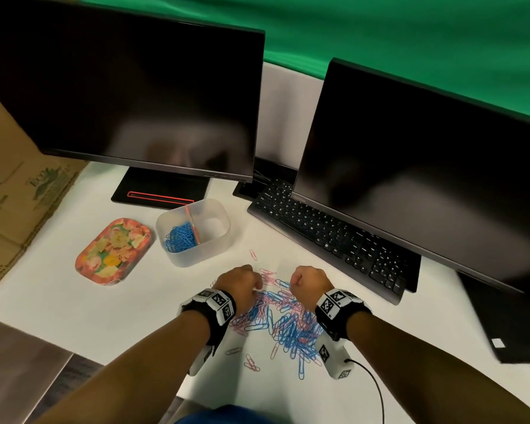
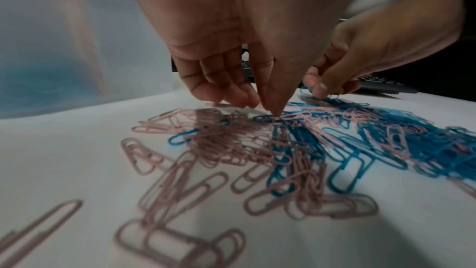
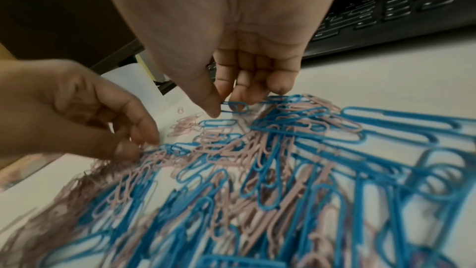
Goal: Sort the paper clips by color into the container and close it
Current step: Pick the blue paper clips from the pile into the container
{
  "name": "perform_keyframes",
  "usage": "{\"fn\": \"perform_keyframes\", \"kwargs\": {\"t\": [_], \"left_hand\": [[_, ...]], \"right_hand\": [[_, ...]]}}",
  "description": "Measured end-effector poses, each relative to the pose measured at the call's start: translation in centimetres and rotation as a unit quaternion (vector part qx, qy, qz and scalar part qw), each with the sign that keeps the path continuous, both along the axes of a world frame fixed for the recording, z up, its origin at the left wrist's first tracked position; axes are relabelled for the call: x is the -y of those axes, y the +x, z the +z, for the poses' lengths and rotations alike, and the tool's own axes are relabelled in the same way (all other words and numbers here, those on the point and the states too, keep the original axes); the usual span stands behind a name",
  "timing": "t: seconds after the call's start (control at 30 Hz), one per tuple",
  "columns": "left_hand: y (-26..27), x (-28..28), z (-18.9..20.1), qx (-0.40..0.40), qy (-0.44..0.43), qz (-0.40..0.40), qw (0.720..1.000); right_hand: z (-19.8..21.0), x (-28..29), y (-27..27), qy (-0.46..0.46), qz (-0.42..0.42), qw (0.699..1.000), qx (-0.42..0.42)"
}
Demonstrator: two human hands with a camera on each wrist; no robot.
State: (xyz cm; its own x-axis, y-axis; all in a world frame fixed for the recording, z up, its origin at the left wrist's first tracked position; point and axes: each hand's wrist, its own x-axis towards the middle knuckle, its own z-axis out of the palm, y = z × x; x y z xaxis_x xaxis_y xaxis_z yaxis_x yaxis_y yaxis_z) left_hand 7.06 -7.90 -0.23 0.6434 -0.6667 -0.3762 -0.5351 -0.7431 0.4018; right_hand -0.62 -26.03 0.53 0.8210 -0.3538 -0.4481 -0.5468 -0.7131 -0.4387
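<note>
A mixed pile of blue and pink paper clips [image 1: 276,319] lies on the white desk in front of me. Behind it to the left stands the translucent container [image 1: 210,252], split by a pink divider. Several blue clips [image 1: 179,237] fill its left compartment, and the right one looks empty. Its floral lid [image 1: 114,250] lies face up to its left. My left hand [image 2: 270,109] pinches a blue clip [image 2: 264,118] at the pile's far edge. My right hand [image 3: 224,105] holds another blue clip [image 3: 235,107] between thumb and forefinger, just above the pile.
Two dark monitors stand behind, with a black keyboard [image 1: 334,237] under the right one, close to my right hand. A cardboard box [image 1: 13,191] sits at the left. A few stray pink clips [image 1: 251,364] lie near the desk's front edge.
</note>
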Motion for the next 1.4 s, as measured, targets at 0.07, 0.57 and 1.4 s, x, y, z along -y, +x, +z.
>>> {"fn": "perform_keyframes", "kwargs": {"t": [0.07,0.57,1.4], "left_hand": [[-0.2,0.2,-0.1,0.002,0.015,-0.012,1.000],[1.0,-1.5,0.4,-0.050,-0.023,0.089,0.995],[0.8,-1.6,0.6,-0.210,-0.187,0.255,0.925]], "right_hand": [[0.2,0.4,0.0,0.030,-0.032,0.999,0.015],[0.7,0.5,1.3,0.356,-0.223,0.907,0.001],[-0.4,-1.8,1.2,-0.030,0.022,0.999,-0.035]]}}
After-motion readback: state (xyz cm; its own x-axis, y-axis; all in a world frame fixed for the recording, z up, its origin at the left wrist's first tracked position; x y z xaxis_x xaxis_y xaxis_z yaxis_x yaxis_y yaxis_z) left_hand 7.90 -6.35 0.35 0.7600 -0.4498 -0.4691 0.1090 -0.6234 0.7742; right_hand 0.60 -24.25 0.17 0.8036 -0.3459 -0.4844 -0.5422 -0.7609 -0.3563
